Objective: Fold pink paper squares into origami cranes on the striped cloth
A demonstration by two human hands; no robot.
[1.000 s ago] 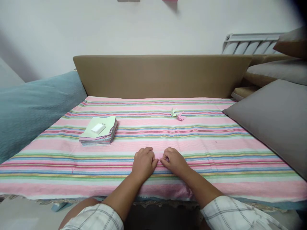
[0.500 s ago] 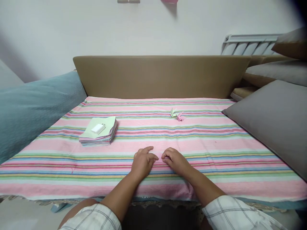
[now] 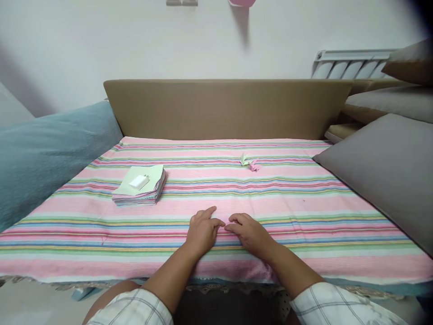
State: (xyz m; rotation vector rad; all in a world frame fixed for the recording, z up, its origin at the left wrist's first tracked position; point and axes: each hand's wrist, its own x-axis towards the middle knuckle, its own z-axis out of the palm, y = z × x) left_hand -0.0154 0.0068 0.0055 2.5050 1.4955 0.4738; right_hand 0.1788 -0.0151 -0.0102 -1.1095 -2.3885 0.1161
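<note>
Near the front of the striped cloth, my left hand [image 3: 203, 230] pinches a small piece of pink paper [image 3: 224, 221] between thumb and index finger, its other fingers stretched forward. My right hand [image 3: 248, 232] faces it, thumb and index fingertips at the paper's right side. The paper blends with the pink cloth and is mostly covered by the fingers, so its folded shape cannot be made out. Farther back lie a pale green origami crane [image 3: 243, 160] and a pink origami crane [image 3: 255, 166], side by side.
A stack of coloured square paper [image 3: 138, 198] sits at the left with a white charger plug [image 3: 139, 182] on top. A blue-covered armrest [image 3: 57, 153] borders the left, grey cushions [image 3: 382, 167] the right, and a brown backrest [image 3: 223, 108] the rear.
My right hand has shifted slightly lower, its thumb reaching further left toward the left fingertips and its curled fingers straightening a little. The left hand has barely moved.
</note>
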